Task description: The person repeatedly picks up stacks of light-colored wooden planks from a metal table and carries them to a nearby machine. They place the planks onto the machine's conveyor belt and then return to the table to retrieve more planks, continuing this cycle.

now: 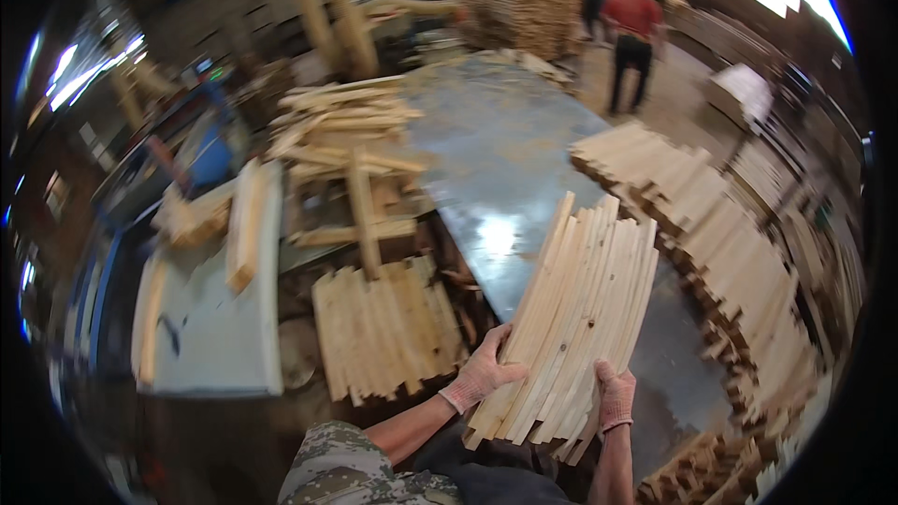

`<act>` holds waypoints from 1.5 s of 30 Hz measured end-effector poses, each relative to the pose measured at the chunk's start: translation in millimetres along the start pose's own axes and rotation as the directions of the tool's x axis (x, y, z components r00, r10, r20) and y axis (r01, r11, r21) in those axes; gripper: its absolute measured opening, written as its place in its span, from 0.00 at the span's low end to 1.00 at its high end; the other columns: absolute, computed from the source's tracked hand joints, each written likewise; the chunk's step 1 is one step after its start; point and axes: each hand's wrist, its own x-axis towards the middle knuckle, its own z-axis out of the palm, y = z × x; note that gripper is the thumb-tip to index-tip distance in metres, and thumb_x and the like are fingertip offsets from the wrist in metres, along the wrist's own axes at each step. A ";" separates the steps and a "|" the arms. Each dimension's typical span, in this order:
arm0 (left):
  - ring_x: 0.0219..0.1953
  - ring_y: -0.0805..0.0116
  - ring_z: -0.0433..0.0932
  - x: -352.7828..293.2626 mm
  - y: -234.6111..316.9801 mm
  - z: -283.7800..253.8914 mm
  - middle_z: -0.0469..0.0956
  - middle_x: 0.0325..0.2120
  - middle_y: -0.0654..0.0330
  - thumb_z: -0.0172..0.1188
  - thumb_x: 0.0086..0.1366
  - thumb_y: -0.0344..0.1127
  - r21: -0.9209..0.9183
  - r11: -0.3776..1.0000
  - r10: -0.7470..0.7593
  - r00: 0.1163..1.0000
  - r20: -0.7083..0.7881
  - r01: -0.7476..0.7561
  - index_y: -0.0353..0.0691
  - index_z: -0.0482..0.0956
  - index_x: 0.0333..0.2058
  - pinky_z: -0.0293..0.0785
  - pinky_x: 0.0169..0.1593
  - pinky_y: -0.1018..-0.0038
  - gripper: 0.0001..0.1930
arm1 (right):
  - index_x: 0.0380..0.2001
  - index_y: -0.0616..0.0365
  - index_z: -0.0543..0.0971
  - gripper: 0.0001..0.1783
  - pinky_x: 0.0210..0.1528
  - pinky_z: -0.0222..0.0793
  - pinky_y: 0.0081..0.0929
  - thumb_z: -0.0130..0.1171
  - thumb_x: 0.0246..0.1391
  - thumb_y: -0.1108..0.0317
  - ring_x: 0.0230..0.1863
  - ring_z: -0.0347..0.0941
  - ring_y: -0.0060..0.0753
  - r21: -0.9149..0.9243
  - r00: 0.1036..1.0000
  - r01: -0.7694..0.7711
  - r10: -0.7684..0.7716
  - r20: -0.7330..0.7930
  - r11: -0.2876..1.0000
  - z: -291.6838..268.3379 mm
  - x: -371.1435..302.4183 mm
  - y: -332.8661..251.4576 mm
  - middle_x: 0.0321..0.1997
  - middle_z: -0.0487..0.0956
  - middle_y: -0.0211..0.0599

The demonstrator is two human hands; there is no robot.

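Between my two gloved hands is a bundle of wooden strips, laid side by side and uneven at their ends. My left hand grips the bundle's left edge, thumb across the top. On the opposite edge my right hand presses in, its thumb pointing up along the wood. The bundle is held over the near part of a grey metal table. The fingers under the wood are hidden. To the left, a lower stack of strips lies near my left forearm.
Long rows of stacked strips line the table's right side. A loose pile of wood pieces lies at the far left. Further left stands a pale machine table with wooden blocks. Beyond the table, a person in a red shirt stands.
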 end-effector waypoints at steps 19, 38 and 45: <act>0.63 0.64 0.73 -421.1 3.8 -348.9 0.72 0.62 0.56 0.72 0.57 0.27 -0.191 0.938 -0.017 0.513 -0.858 -0.288 0.37 0.63 0.71 0.71 0.69 0.63 0.43 | 0.58 0.65 0.79 0.31 0.53 0.81 0.31 0.77 0.55 0.63 0.47 0.86 0.30 -0.390 0.525 0.491 0.094 0.846 0.779 488.5 -267.6 82.3 0.47 0.89 0.43; 0.72 0.42 0.65 -591.3 21.2 -815.8 0.65 0.71 0.40 0.69 0.58 0.72 0.264 0.317 -0.339 0.369 -0.866 0.911 0.39 0.64 0.74 0.56 0.76 0.47 0.56 | 0.69 0.64 0.67 0.50 0.62 0.77 0.46 0.62 0.60 0.32 0.58 0.83 0.58 -0.572 0.489 0.749 0.303 0.818 0.334 832.0 -496.2 283.0 0.55 0.85 0.60; 0.79 0.42 0.52 -646.1 -15.0 -962.3 0.53 0.78 0.44 0.59 0.65 0.75 0.180 0.221 0.176 0.142 -0.974 0.958 0.45 0.56 0.78 0.49 0.79 0.51 0.54 | 0.69 0.64 0.66 0.50 0.60 0.78 0.47 0.66 0.56 0.36 0.55 0.84 0.60 -0.635 0.532 0.675 0.349 0.772 0.375 918.3 -557.6 317.2 0.52 0.87 0.59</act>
